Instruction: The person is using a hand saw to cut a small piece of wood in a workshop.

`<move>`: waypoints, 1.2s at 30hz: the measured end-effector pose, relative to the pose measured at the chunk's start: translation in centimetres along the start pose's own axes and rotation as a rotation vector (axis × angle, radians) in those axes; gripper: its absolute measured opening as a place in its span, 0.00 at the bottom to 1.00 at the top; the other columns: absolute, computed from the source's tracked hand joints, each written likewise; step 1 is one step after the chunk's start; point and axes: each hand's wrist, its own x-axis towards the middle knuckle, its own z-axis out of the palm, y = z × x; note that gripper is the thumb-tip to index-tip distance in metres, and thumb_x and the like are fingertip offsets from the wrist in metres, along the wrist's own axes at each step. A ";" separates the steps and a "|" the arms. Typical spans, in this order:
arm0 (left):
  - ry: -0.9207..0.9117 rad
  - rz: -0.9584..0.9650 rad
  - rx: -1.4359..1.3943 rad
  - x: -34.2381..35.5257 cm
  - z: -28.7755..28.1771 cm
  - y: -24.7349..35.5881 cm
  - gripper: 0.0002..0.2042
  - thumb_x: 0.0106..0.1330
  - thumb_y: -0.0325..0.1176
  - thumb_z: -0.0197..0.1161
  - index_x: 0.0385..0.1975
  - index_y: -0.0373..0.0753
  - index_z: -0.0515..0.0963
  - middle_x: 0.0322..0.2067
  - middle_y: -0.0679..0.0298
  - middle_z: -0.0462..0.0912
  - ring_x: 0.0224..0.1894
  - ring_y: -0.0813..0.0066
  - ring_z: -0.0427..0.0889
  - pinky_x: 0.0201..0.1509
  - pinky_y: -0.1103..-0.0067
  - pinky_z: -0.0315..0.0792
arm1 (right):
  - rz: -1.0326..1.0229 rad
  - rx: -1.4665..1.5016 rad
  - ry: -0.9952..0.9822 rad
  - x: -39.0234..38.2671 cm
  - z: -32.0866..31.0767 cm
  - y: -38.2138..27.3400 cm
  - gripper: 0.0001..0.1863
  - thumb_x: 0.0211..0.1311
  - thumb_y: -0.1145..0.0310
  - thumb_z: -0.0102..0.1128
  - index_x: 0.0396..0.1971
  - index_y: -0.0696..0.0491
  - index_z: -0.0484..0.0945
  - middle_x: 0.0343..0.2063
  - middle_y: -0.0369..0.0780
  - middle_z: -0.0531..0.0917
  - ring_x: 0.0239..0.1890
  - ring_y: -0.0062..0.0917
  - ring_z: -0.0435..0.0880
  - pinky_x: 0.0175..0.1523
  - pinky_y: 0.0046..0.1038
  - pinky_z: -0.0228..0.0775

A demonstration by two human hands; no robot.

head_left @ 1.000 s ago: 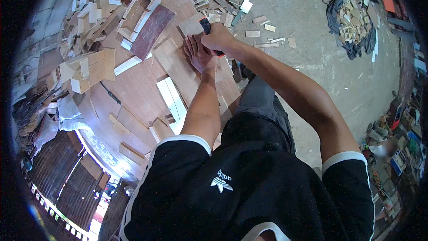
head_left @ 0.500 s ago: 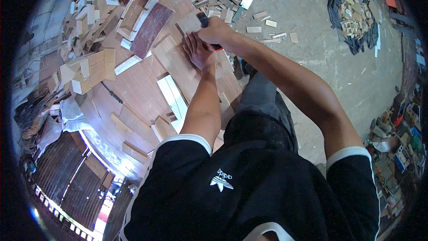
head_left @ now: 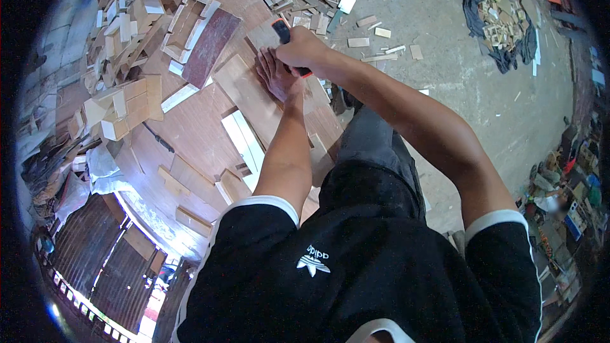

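My right hand (head_left: pixel 302 49) is wrapped round a black hand tool (head_left: pixel 281 32) with orange-red edges. Its ends stick out past my fist; the exact kind of tool cannot be made out. Close against it, my left hand (head_left: pixel 277 77) lies with fingers stretched out, pressing on a flat light-brown wooden board (head_left: pixel 236 86) on the worktable. Another pale wood piece (head_left: pixel 257 37) shows just beyond my left fingertips. My right fist and left hand hide the underside of the tool and where it meets the wood.
The wooden worktable (head_left: pixel 190 117) carries a white strip (head_left: pixel 243 140), a dark red panel (head_left: pixel 213 46), an open wooden box frame (head_left: pixel 189 25) and a thin dark tool (head_left: pixel 159 138). Piled wooden parts (head_left: pixel 127 44) stand at the left. Offcuts (head_left: pixel 359 42) lie on the concrete floor (head_left: pixel 470 114).
My right hand and the tool have shifted slightly left, and more of the tool's orange upper end shows. My left hand stays flat on the board. The whole view has moved slightly.
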 end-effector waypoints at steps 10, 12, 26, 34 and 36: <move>-0.045 0.025 0.050 -0.1 0.7 -0.7 0.32 0.64 0.50 0.55 0.66 0.40 0.67 0.71 0.55 0.61 0.74 0.55 0.57 0.76 0.56 0.48 | 0.091 -0.066 -0.007 -0.5 -0.2 -0.3 0.03 0.53 0.76 0.54 0.24 0.60 0.73 0.13 0.40 0.74 0.12 0.25 0.74 0.15 0.31 0.61; -0.002 0.039 -0.014 -0.3 0.7 -0.9 0.33 0.63 0.51 0.55 0.66 0.39 0.67 0.71 0.54 0.61 0.74 0.55 0.57 0.76 0.56 0.48 | 0.016 -0.051 -0.062 -0.5 -0.3 -0.2 0.03 0.53 0.76 0.54 0.25 0.58 0.71 0.13 0.39 0.74 0.12 0.25 0.74 0.15 0.32 0.62; 0.016 -0.001 0.051 0.1 0.7 -0.4 0.27 0.68 0.46 0.52 0.64 0.39 0.70 0.70 0.54 0.64 0.73 0.57 0.59 0.74 0.56 0.52 | 0.039 0.225 -0.123 -0.4 -0.7 -0.5 0.07 0.49 0.74 0.59 0.25 0.63 0.81 0.19 0.43 0.81 0.18 0.27 0.82 0.23 0.31 0.71; 0.066 0.038 0.111 0.9 1.1 -0.5 0.24 0.68 0.42 0.51 0.61 0.38 0.73 0.68 0.54 0.67 0.72 0.57 0.62 0.75 0.58 0.52 | 0.060 0.232 -0.174 0.1 -0.6 0.0 0.03 0.56 0.76 0.56 0.28 0.58 0.73 0.15 0.38 0.74 0.13 0.23 0.73 0.17 0.29 0.61; 0.053 0.012 0.110 0.5 1.1 -0.5 0.23 0.68 0.41 0.51 0.61 0.38 0.73 0.68 0.54 0.67 0.72 0.58 0.62 0.75 0.58 0.52 | 0.169 0.138 -0.064 0.8 -0.5 0.5 0.02 0.56 0.76 0.55 0.28 0.58 0.72 0.16 0.37 0.74 0.13 0.23 0.73 0.16 0.29 0.60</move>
